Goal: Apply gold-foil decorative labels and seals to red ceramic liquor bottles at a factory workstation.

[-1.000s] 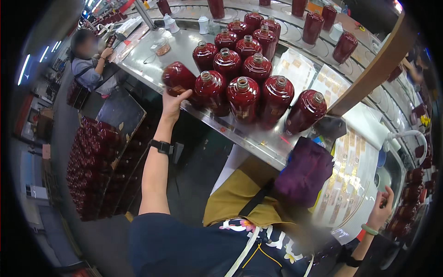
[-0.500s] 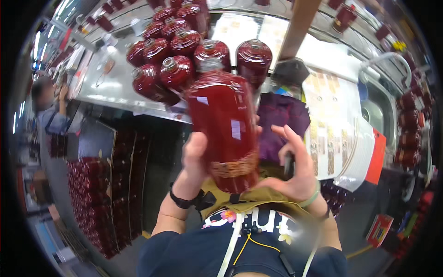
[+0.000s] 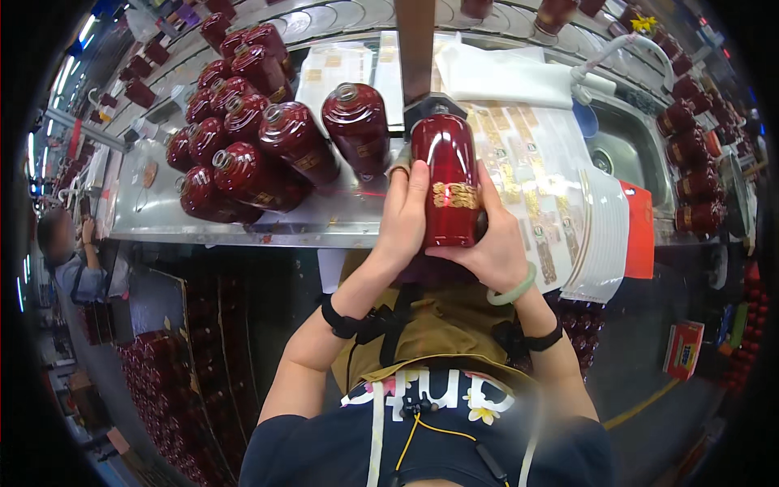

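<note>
A dark red glass bottle (image 3: 451,154) with gold lettering on its side is held between my two hands over the table's front edge. My left hand (image 3: 404,213) is closed against its left side, thumb along the glass. On the right side, my right hand (image 3: 499,239) wraps round the lower part, with its thumb near the base. The bottle's neck points away from me. Just left stands another dark red bottle (image 3: 355,126), and beyond it several more are grouped on the metal table (image 3: 142,215). Sheets of gold decals (image 3: 527,174) lie right of the held bottle.
A sink (image 3: 629,150) with a curved tap (image 3: 633,40) is at the right. An orange-red sheet (image 3: 639,231) hangs over the table edge. A post (image 3: 415,49) rises behind the held bottle. Stacked red bottles (image 3: 158,390) stand low at left; a person (image 3: 77,264) works at far left.
The bottle has moved away from my body to the table's edge and its gold lettering now faces up. My right hand, loosely spread before, has closed round it.
</note>
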A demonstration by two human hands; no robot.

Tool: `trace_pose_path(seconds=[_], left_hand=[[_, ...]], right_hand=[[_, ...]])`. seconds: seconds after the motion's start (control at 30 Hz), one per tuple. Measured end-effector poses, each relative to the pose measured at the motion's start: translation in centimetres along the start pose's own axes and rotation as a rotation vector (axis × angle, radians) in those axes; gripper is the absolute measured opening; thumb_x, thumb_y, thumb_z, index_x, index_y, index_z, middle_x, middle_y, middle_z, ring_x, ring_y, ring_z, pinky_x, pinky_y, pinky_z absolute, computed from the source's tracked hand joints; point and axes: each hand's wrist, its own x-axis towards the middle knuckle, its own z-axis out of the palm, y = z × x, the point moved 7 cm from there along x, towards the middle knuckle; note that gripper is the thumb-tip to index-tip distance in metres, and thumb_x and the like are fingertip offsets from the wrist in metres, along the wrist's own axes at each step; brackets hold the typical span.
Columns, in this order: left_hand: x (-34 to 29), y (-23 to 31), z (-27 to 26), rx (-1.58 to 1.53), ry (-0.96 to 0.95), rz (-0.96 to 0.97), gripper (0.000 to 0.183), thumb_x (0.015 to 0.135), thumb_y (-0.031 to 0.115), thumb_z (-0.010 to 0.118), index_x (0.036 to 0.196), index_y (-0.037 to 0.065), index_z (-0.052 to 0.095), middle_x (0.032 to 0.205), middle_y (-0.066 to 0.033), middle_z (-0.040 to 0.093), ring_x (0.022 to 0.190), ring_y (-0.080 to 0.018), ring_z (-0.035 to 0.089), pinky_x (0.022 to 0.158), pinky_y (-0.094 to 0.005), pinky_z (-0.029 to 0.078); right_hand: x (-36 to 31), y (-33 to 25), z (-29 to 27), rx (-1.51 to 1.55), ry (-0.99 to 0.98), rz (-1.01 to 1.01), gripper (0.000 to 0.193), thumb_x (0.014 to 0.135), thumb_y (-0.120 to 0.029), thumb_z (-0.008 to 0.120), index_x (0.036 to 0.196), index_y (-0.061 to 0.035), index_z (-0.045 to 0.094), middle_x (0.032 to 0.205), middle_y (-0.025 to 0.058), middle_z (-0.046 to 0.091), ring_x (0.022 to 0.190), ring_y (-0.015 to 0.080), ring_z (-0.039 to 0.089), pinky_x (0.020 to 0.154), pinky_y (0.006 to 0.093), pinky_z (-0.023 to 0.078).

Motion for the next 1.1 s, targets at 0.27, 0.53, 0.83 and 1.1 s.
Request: trace_pose_path(seconds=[0.27,0.53,0.83,1.1], left_hand=[[-0.9,1.6,-1.6,0.34,0.017,0.295,0.04,0.113,0.018,0.053,0.142,-0.008,0.056,0.134,-0.0206,0.067,0.122,-0.0251,0.063,0.107,-0.0376,0.046],[-4.1,1.3,-1.5,0.388,-0.1,0.136,0.059,0.112,0.011,0.052,0.164,-0.007,0.03,0.166,-0.0182,0.041,0.149,-0.0235,0.044,0.125,-0.0384,0.033],[-5.6,2.6,-1.4,0.642,-0.159,0.37,0.108,0.076,0.02,0.096,0.161,-0.005,0.036,0.16,-0.0232,0.044,0.144,-0.0324,0.051,0.119,-0.0431,0.043],[-5.4,1.4,-2.2,0.748,0.011,0.455,0.089,0.074,0.004,0.091,0.153,-0.004,0.051,0.146,-0.0222,0.06,0.135,-0.0353,0.06,0.112,-0.0429,0.05]], right_hand=[[0.1,5.0,-5.7,-0.2,-0.219,-0.028,0.079,0.075,-0.024,0.095,0.146,-0.0066,0.063,0.116,0.0162,0.076,0.102,0.029,0.073,0.09,0.0372,0.057],[-0.1,19.0,-28.3,-0.77,0.151,0.514,0.041,0.078,-0.033,0.092,0.104,-0.006,0.077,0.096,0.0121,0.074,0.091,0.0261,0.068,0.085,0.0379,0.054],[2.1,24.8,-33.1,-0.828,0.138,0.475,0.055,0.079,-0.043,0.091,0.122,-0.0105,0.08,0.124,0.0224,0.07,0.118,0.0352,0.067,0.104,0.0402,0.051],[2.5,21.6,-32.2,-0.599,0.554,0.374,0.029,0.097,-0.032,0.077,0.104,-0.0044,0.081,0.089,0.0035,0.077,0.077,0.0113,0.061,0.075,0.0305,0.048]])
